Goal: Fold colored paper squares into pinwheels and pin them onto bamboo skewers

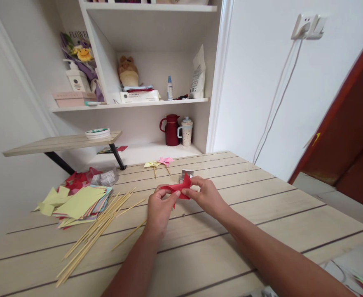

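Note:
Both hands pinch a red paper pinwheel [186,182] above the middle of the table. My left hand [160,208] grips its left and lower part between thumb and fingers. On the other side, my right hand [206,194] presses thumb and fingertips to the paper close to its centre. Just behind the paper stands a small silvery box [187,172], partly hidden. A tiny round metal piece [183,215] lies on the table below the hands. One loose wooden stick [128,236] rests left of my left wrist, its upper end hidden by the hand.
Several wooden sticks [91,237] lie in a bundle at left, beside stacked coloured paper [80,202] and a clear bag [107,177]. A yellow pinwheel [152,164] and a pink pinwheel [165,161] lie farther back. A small raised shelf [60,143] stands back left; a red jug [172,131] is behind.

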The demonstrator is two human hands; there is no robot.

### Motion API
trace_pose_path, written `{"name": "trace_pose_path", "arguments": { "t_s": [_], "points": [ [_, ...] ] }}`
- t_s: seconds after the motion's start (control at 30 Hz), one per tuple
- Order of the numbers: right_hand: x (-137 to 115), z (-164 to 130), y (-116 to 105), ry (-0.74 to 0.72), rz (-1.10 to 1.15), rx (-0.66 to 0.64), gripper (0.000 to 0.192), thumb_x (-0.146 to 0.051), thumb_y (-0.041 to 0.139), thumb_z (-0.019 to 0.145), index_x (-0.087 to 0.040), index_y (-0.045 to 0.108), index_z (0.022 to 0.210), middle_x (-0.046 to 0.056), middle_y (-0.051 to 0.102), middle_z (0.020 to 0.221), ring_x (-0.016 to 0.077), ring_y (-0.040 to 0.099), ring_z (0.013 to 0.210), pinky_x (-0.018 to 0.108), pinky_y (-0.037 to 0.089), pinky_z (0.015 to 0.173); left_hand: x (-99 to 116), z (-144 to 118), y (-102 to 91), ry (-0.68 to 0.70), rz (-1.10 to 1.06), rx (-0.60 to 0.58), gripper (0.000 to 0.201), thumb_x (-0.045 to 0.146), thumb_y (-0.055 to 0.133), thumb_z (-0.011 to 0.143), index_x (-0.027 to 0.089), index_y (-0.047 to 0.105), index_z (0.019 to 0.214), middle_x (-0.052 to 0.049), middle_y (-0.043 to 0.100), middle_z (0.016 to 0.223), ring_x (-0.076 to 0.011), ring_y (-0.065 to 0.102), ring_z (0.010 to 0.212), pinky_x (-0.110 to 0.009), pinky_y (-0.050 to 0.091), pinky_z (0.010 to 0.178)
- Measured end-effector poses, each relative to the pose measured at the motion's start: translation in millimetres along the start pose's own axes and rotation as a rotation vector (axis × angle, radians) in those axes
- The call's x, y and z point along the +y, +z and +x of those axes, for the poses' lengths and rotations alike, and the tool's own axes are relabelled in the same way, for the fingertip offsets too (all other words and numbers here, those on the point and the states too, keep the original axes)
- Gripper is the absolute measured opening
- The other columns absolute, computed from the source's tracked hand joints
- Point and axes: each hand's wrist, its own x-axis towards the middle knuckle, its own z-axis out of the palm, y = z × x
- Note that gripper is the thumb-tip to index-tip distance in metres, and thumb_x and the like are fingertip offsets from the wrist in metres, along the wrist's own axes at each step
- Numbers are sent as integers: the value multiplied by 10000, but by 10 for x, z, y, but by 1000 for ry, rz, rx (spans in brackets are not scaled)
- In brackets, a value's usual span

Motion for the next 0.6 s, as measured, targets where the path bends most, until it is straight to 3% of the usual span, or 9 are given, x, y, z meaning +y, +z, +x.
{"name": "trace_pose_path", "arguments": {
  "t_s": [0.2, 0.43, 0.5, 0.6],
  "points": [
    [3, 1, 67, 27, 19, 53, 124, -307, 659, 786, -209, 717, 736, 26, 728, 834, 231, 648, 841, 349, 460, 813, 9, 17, -15, -63, -50, 39, 216, 335, 837, 621, 160, 776, 732, -72, 730, 772, -174, 632, 674, -277, 459, 627],
    [79, 48, -11, 7, 166, 158, 180, -302, 653, 783, -206, 680, 933, 35, 720, 901, 204, 649, 882, 340, 483, 838, 2, 87, -111, -106, -107, 114, 278, 340, 851, 583, 141, 774, 761, -66, 739, 736, -165, 633, 670, -283, 461, 670],
    [133, 50, -70, 48, 157, 81, 117, -301, 657, 773, -203, 659, 836, 16, 694, 819, 178, 624, 781, 312, 476, 759, -10, 110, -147, -106, -108, 152, 296, 342, 858, 567, 136, 769, 760, -63, 734, 727, -166, 633, 672, -284, 460, 668],
    [247, 36, -121, 193, 156, -241, 85, -270, 682, 727, -191, 651, 727, -7, 649, 704, 139, 562, 650, 267, 426, 634, -17, 134, -192, -99, -111, 212, 317, 341, 866, 554, 127, 758, 761, -58, 730, 723, -155, 622, 659, -284, 461, 669]
  ]
}}
